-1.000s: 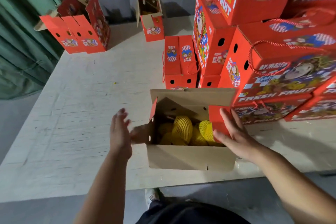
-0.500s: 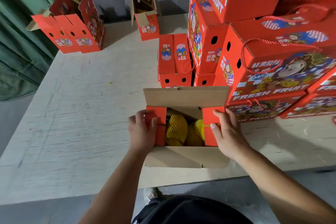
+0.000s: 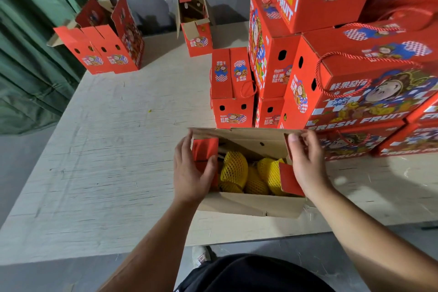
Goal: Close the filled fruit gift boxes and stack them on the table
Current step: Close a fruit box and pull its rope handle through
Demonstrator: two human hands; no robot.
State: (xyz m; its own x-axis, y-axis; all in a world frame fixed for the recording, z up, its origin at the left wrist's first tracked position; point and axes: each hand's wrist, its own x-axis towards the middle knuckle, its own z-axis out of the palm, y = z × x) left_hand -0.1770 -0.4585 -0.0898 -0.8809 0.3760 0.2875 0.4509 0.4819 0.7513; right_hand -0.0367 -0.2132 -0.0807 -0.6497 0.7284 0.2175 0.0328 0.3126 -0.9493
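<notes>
The open box (image 3: 248, 204) sits at the counter's (image 3: 106, 161) near edge, fruit (image 3: 234, 170) showing. Left hand (image 3: 192, 173) grips the left flap (image 3: 205, 149); right hand (image 3: 305, 163) pinches the far flap (image 3: 241, 134), likely to fold it down.

Bare table (image 3: 113, 149) lies free to the left; stacked boxes (image 3: 355, 83) wall off the right and rear

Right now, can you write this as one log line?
left hand: holding left side flap | right hand: holding right side flap | open gift box: unclosed, netted fruit showing
</notes>
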